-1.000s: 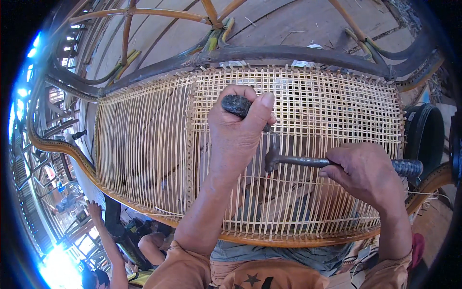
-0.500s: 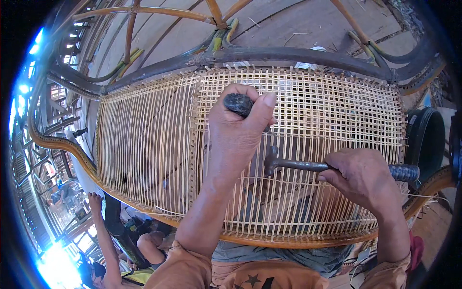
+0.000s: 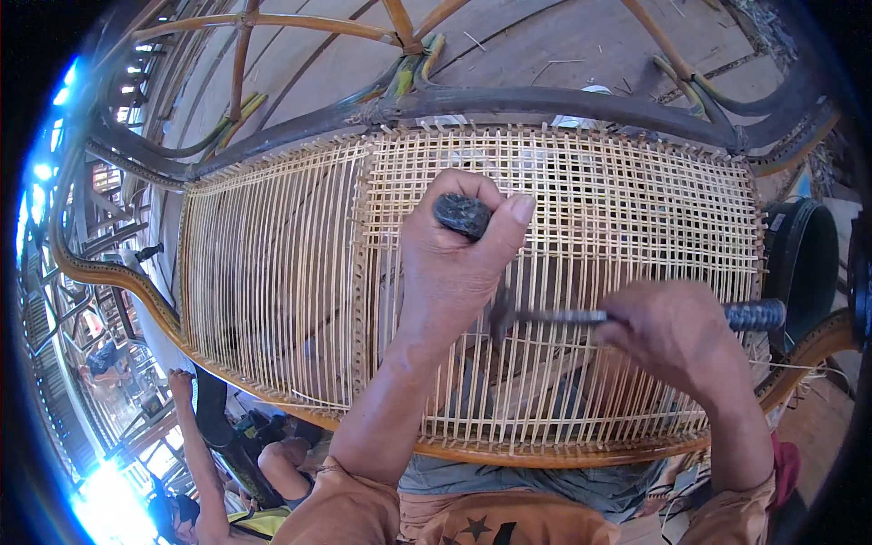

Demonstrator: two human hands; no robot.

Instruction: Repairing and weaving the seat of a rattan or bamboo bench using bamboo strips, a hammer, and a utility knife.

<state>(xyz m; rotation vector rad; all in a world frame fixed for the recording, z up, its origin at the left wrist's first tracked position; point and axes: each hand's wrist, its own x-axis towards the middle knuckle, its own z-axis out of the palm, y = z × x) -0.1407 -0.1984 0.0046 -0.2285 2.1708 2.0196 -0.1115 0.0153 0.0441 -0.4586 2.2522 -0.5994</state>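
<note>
A cane-woven rattan panel spreads in front of me, set in a curved rattan frame. Its back right part is a tight grid; the left part has strands running mainly front to back. My left hand is a closed fist around an upright tool with a dark, rough end, over the weave; its lower part is hidden. My right hand grips a hammer by its handle, its blurred metal head just right of my left wrist and its ribbed grip pointing right.
A dark bucket stands past the panel's right end. Rattan poles and a thick dark rail lie along the far side. At lower left another person's raised arm shows beside a dark post.
The hammer head has moved slightly left and down, and my right hand shifted a little left with it. My left fist has moved slightly right and nearer me with the tool.
</note>
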